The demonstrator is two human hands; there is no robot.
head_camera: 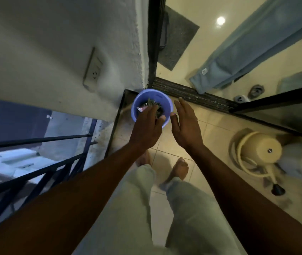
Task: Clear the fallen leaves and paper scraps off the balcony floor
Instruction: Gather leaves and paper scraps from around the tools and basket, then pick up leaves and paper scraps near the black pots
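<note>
Left hand point(147, 124) dips over the lavender bucket point(169, 107), fingers point(151, 113) curled round dark leaves point(157, 112), apparently to drop them in (right hand point(185, 124) flat-open, empty, alongside).

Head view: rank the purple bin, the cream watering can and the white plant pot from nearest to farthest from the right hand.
1. Purple bin: just left of the right hand, beside its thumb.
2. Cream watering can: on the floor, off to the right.
3. White plant pot: beyond the can, at the right edge.
</note>
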